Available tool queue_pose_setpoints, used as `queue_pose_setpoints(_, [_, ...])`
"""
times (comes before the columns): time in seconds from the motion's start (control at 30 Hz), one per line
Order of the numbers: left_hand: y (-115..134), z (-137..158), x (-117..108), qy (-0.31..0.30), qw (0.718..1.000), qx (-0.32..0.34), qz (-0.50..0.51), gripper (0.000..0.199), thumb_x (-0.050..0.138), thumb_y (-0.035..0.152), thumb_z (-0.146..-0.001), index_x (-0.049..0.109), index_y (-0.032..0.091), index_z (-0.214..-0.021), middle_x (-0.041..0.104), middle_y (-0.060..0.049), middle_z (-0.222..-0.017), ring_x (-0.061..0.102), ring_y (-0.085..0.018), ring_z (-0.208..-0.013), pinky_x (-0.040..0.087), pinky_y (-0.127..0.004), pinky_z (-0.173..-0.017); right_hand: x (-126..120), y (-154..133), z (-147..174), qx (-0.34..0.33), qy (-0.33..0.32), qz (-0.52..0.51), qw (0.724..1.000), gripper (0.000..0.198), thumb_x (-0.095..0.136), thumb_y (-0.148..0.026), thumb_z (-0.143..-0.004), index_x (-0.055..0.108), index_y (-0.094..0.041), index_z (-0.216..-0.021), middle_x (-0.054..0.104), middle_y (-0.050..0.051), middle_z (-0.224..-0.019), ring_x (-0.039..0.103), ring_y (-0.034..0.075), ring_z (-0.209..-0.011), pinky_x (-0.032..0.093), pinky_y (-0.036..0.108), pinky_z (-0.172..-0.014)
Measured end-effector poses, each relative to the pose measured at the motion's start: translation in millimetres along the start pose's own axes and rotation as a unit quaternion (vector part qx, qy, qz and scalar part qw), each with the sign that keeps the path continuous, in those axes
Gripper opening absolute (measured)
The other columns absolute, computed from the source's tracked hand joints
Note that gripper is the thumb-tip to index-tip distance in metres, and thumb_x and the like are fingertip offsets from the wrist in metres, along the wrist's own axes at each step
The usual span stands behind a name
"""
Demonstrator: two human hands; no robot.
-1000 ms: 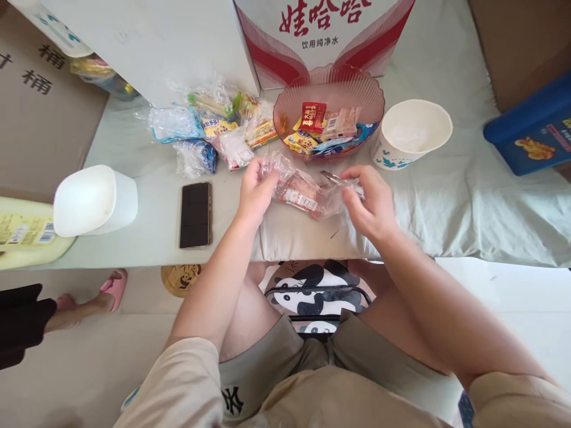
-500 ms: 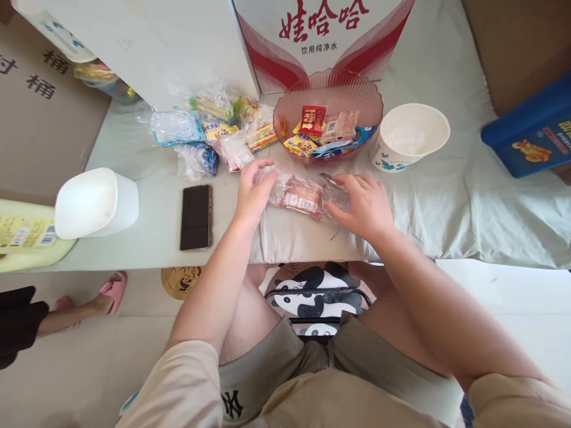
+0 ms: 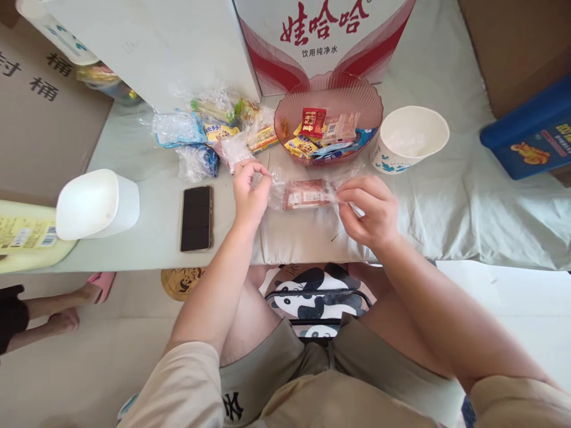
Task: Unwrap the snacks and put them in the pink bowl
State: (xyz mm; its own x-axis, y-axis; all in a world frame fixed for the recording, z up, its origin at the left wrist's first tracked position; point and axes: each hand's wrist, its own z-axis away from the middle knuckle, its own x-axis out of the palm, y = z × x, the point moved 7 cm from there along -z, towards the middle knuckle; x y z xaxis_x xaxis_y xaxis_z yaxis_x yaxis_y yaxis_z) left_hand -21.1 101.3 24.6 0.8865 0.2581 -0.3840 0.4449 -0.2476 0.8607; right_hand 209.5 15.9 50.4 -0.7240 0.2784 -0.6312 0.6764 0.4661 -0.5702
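A reddish-pink snack packet [image 3: 306, 194] with a white printed label lies on the cloth in front of me, inside clear plastic wrap [image 3: 277, 189]. My left hand [image 3: 250, 191] has thumb and forefinger pinched together at the wrap's left end. On the other side, my right hand [image 3: 371, 209] pinches the gathered right end beside the packet. Just behind them stands a pink ribbed bowl [image 3: 332, 89] holding several small snack packets. Left of the bowl, several snacks bundled in clear plastic [image 3: 196, 137] lie in a pile, close to my left hand.
A paper cup [image 3: 413, 142] with clear plastic inside stands right of the bowl. To the left are a phone [image 3: 196, 218] and a white container [image 3: 100, 205]. Behind stands a printed carton [image 3: 325, 41]; a blue box [image 3: 526, 137] is far right. Another person's feet [image 3: 84, 297] show at lower left.
My right hand has closed from spread fingers into a pinch on the wrap's end. The packet has turned straighter, the wrap drawn out sideways. The other person's feet have shifted left.
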Motion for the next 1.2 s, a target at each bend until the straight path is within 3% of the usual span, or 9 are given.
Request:
queue_pose_setpoints(0.1, [4, 0, -6, 0.02, 0.999, 0.003, 0.037, 0.012, 0.057, 0.016, -0.079, 0.051, 0.021, -0.07, 0.061, -0.003, -0.093, 0.06, -0.018, -0.096, 0.047, -0.031, -0.088, 8, -5, 4, -0.018, -0.09, -0.093, 0.991, 0.026, 0.047, -0.035, -0.09, 0.07, -0.023, -0.089, 0.072, 0.007, -0.089, 0.066, 0.02, -0.078, 0.051, 0.035, -0.072])
queue_pose_setpoints(0.27, [-7, 3, 8, -0.052, 0.992, -0.08, 0.081, 0.006, 0.058, 0.026, -0.083, 0.053, 0.024, -0.08, 0.056, 0.002, -0.071, 0.054, -0.013, -0.061, 0.044, -0.026, -0.061, 44, 2, 18, 0.053, -0.338, -0.219, 0.914, 0.048, 0.031, -0.046, -0.101, 0.071, -0.019, -0.101, 0.073, 0.001, -0.075, 0.065, 0.014, -0.06, 0.048, 0.027, -0.063])
queue_pose_setpoints(0.37, [-7, 0, 6, -0.024, 0.998, -0.05, 0.034, 0.006, 0.061, 0.022, -0.079, 0.057, 0.023, -0.084, 0.057, 0.001, -0.075, 0.055, -0.014, -0.068, 0.045, -0.027, -0.067, 48, 13, 15, 0.082, -0.314, -0.116, 0.939, 0.039, 0.038, -0.04, -0.099, 0.071, -0.02, -0.09, 0.071, 0.001, -0.07, 0.063, 0.015, -0.059, 0.045, 0.027, -0.062])
queue_pose_setpoints(0.5, [-9, -1, 6, -0.027, 0.996, -0.029, -0.074, 0.019, 0.07, 0.025, -0.073, 0.064, 0.022, -0.091, 0.061, -0.005, -0.099, 0.058, -0.02, -0.093, 0.046, -0.032, -0.088, 37, 20, 6, 0.082, -0.177, 0.022, 0.981, 0.021, 0.051, -0.026, -0.089, 0.07, -0.022, -0.097, 0.073, 0.006, -0.092, 0.067, 0.02, -0.078, 0.048, 0.031, -0.07])
queue_pose_setpoints(0.67, [-14, 17, 27, -0.242, 0.951, -0.112, -0.157, 0.027, 0.074, 0.034, -0.069, 0.067, 0.019, -0.089, 0.063, -0.003, -0.078, 0.058, -0.02, -0.074, 0.044, -0.033, -0.072, 45, 14, 8, 0.032, -0.189, 0.051, 0.98, 0.043, 0.059, -0.025, -0.083, 0.06, -0.019, -0.126, 0.063, 0.013, -0.127, 0.06, 0.03, -0.115, 0.049, 0.043, -0.092])
queue_pose_setpoints(0.77, [-5, 32, 37, -0.347, 0.923, -0.157, -0.059, 0.021, 0.069, 0.037, -0.072, 0.064, 0.018, -0.079, 0.06, 0.0, -0.067, 0.053, -0.016, -0.062, 0.039, -0.028, -0.06, 49, 13, 11, 0.037, -0.212, 0.065, 0.974, 0.054, 0.063, -0.028, -0.08, 0.056, -0.02, -0.132, 0.06, 0.014, -0.133, 0.058, 0.033, -0.117, 0.048, 0.047, -0.093])
queue_pose_setpoints(0.87, [12, 38, 44, -0.396, 0.897, -0.174, 0.095, 0.028, 0.075, 0.04, -0.067, 0.067, 0.018, -0.083, 0.064, 0.0, -0.074, 0.056, -0.014, -0.066, 0.042, -0.026, -0.062, 49, 14, 10, 0.055, -0.204, 0.065, 0.975, 0.055, 0.064, -0.029, -0.079, 0.054, -0.019, -0.133, 0.06, 0.015, -0.132, 0.059, 0.034, -0.116, 0.048, 0.047, -0.092])
queue_pose_setpoints(0.97, [17, 37, 45, -0.373, 0.89, -0.197, 0.175, 0.034, 0.08, 0.039, -0.063, 0.07, 0.019, -0.089, 0.065, 0.0, -0.076, 0.056, -0.013, -0.064, 0.043, -0.025, -0.06, 45, 18, 7, 0.083, -0.181, 0.046, 0.979, 0.052, 0.06, -0.026, -0.08, 0.055, -0.018, -0.131, 0.063, 0.015, -0.126, 0.061, 0.033, -0.11, 0.051, 0.047, -0.089])
queue_pose_setpoints(1.2, [-3, 17, 27, -0.131, 0.942, -0.241, 0.195, 0.013, 0.069, 0.031, -0.069, 0.062, 0.02, -0.066, 0.052, 0.003, -0.059, 0.042, -0.008, -0.048, 0.03, -0.021, -0.042, 32, 16, 1, 0.075, -0.118, -0.009, 0.99, 0.049, 0.048, -0.02, -0.085, 0.058, -0.019, -0.133, 0.063, 0.013, -0.129, 0.063, 0.028, -0.114, 0.054, 0.041, -0.092])
